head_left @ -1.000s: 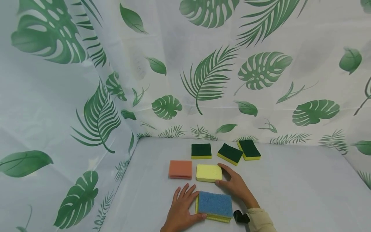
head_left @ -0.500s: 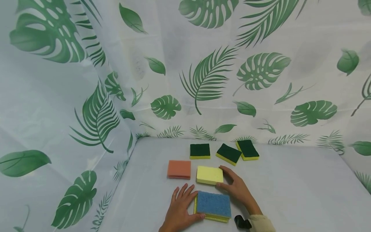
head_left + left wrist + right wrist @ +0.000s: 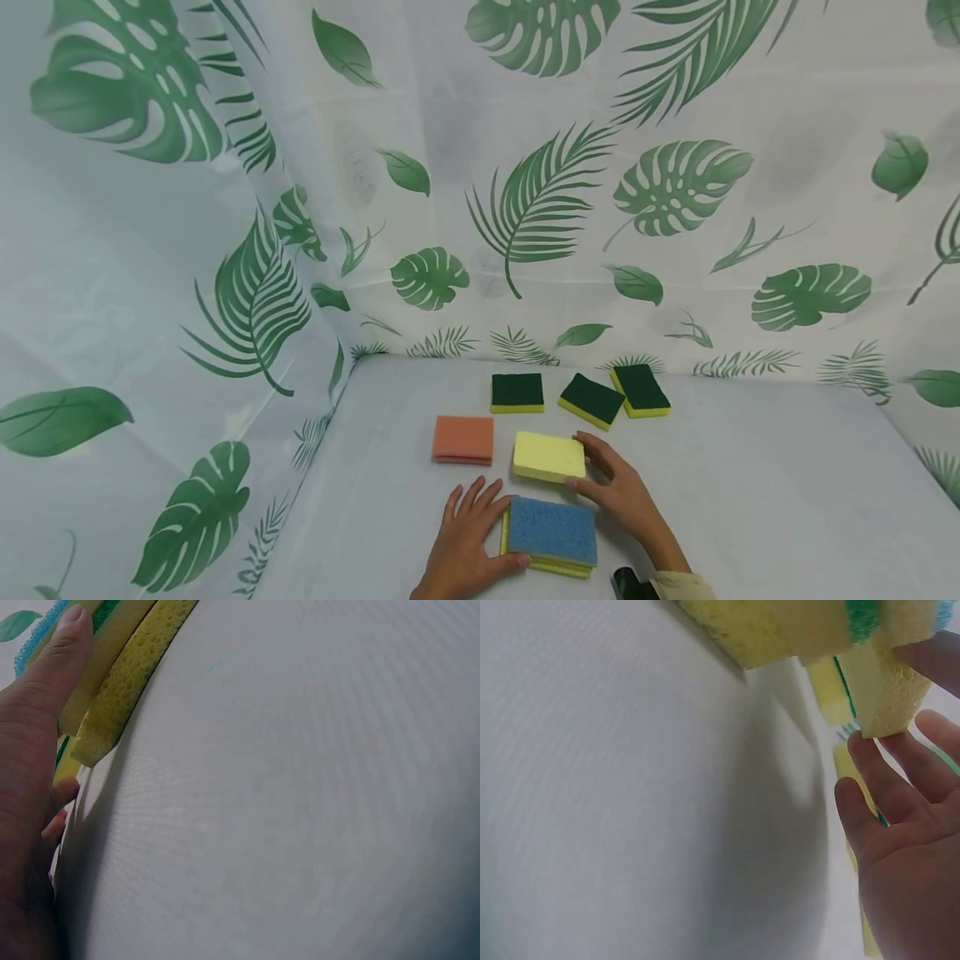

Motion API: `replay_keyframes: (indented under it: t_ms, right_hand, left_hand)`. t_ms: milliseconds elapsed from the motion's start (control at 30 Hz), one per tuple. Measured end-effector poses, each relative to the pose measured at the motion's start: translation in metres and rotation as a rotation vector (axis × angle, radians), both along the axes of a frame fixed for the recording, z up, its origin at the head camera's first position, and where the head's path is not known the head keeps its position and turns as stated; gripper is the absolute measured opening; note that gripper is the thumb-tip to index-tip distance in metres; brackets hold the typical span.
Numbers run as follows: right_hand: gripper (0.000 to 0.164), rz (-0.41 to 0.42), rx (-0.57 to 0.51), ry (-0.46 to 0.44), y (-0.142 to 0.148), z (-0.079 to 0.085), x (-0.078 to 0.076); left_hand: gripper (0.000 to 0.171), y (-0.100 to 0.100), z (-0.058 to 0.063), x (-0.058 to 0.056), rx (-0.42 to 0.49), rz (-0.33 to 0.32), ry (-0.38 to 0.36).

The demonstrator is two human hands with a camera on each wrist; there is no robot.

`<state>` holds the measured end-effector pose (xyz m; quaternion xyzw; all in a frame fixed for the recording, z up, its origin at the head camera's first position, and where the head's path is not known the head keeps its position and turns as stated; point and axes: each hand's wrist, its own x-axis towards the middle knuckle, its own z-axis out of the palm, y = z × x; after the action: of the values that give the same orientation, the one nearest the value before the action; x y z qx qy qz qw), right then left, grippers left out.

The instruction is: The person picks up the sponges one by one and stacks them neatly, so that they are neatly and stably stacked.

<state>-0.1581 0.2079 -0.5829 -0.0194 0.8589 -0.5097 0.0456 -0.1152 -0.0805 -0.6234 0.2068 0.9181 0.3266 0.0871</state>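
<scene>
A stack of sponges point(image 3: 552, 530) with a blue scrub face on top lies at the near middle of the table. My left hand point(image 3: 467, 546) rests at its left end, fingers spread, the thumb point(image 3: 56, 671) against the near side. The stack's layered yellow, green and blue edges show in both wrist views. Behind the stack, my right hand point(image 3: 618, 492) pinches a pale yellow sponge point(image 3: 549, 457) by its right end between thumb and fingers. In the right wrist view that sponge point(image 3: 885, 690) is at the fingertips, raised off the table and tilted.
A salmon-coloured sponge point(image 3: 463, 439) lies left of the yellow one. Farther back are three dark green and yellow sponges point(image 3: 517, 392). A black object point(image 3: 633, 585) is by the right wrist. Leaf-printed white cloth point(image 3: 525, 208) forms the back and left sides.
My right hand has brought the pale yellow sponge nearer and slightly right, toward the stack, and it has become tilted. My left hand and the stack stay in place.
</scene>
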Motion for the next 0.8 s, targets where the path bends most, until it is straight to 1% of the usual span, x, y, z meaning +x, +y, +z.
replay_keyframes:
  t_ms: [267, 500, 800]
  right_hand:
    - [0.094, -0.035, 0.021, -0.020, 0.001, 0.015, 0.012]
    - [0.091, -0.048, 0.016, 0.041, 0.002, 0.022, 0.022]
    - [0.083, -0.041, 0.041, 0.124, -0.001, 0.030, 0.039]
  left_hand:
    - [0.094, 0.000, 0.000, 0.000, -0.006, 0.013, -0.006]
    - [0.094, 0.000, 0.002, 0.001, 0.003, 0.017, -0.020]
    - [0.092, 0.001, 0.001, 0.000, -0.004, 0.016, 0.008]
